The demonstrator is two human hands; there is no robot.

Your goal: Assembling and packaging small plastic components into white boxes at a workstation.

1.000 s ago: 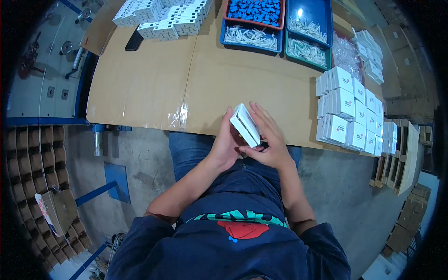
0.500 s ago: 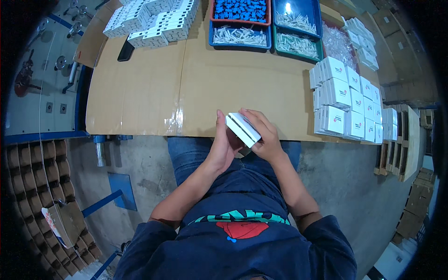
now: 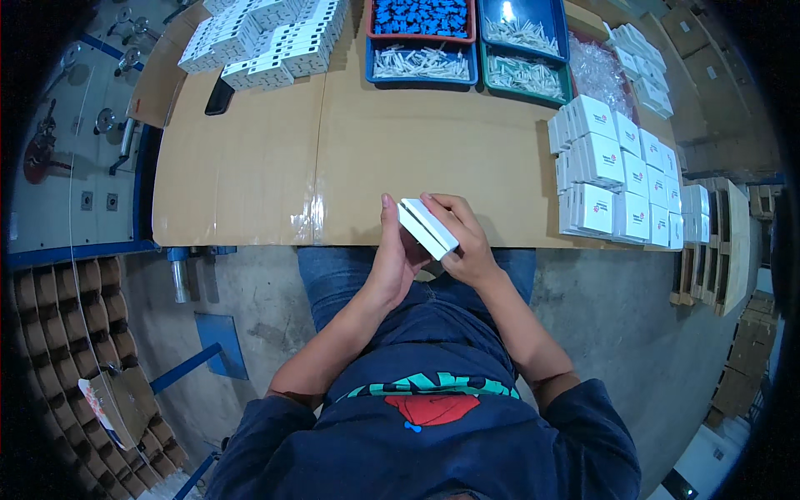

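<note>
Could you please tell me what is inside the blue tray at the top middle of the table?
The blue tray holds a heap of small white parts. Its bottom is covered by them.

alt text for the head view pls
Both hands, left hand and right hand, hold a small white cardboard box at the near edge of a brown cardboard-covered table; stacked white boxes sit right.

Looking like matt white card: small box (image 3: 427,227). Showing matt brown cardboard over desk (image 3: 275,167). Gleaming smooth, glossy plastic: blue trays (image 3: 421,50). Appearing rough, dull concrete: floor (image 3: 242,308).
</note>
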